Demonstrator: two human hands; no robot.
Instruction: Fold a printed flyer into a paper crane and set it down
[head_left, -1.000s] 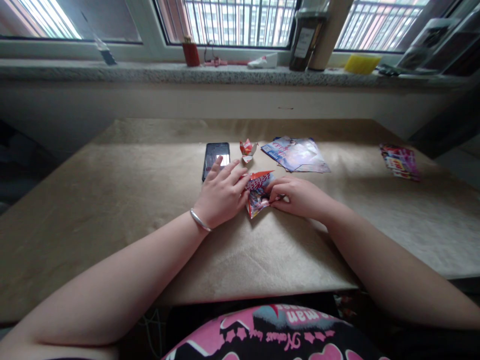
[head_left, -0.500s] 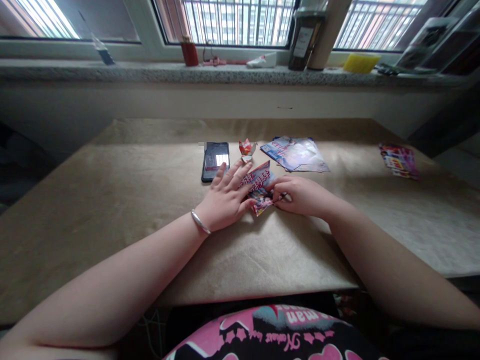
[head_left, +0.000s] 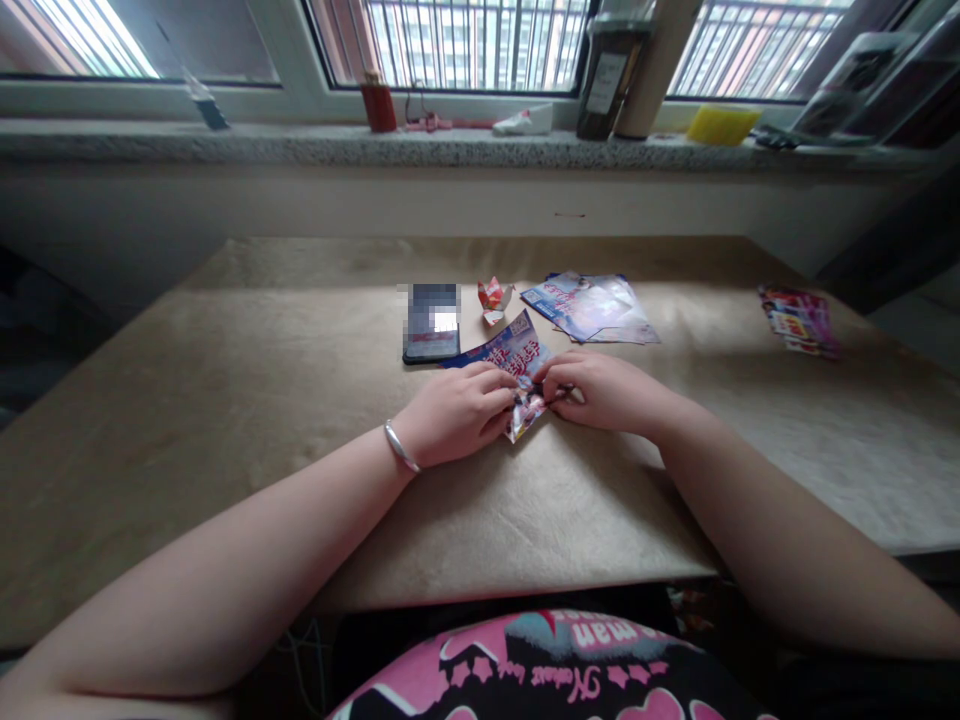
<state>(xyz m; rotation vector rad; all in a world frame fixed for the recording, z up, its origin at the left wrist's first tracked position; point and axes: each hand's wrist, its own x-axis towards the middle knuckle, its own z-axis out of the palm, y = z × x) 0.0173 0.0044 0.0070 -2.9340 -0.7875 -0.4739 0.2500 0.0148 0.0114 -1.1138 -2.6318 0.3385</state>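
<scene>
A printed sheet of paper (head_left: 512,357), partly folded, lies on the tan table (head_left: 225,400) in front of me. My left hand (head_left: 457,412), with a silver bangle on the wrist, is curled with its fingertips pinching the paper's near corner. My right hand (head_left: 600,390) is closed too, pinching the same fold from the right. Both hands rest on the table. A small folded red and white paper figure (head_left: 494,297) stands just beyond the sheet.
A dark phone (head_left: 433,323) lies left of the sheet. A stack of printed sheets (head_left: 592,308) sits behind my right hand, and another printed piece (head_left: 799,322) far right. The window sill (head_left: 300,145) holds a red cup (head_left: 379,105), a jar (head_left: 609,80) and a yellow sponge (head_left: 724,125).
My left hand went from lying flat with spread fingers on the paper to a curled pinch nearer me. The sheet has opened out towards the phone. My right hand has stayed in place.
</scene>
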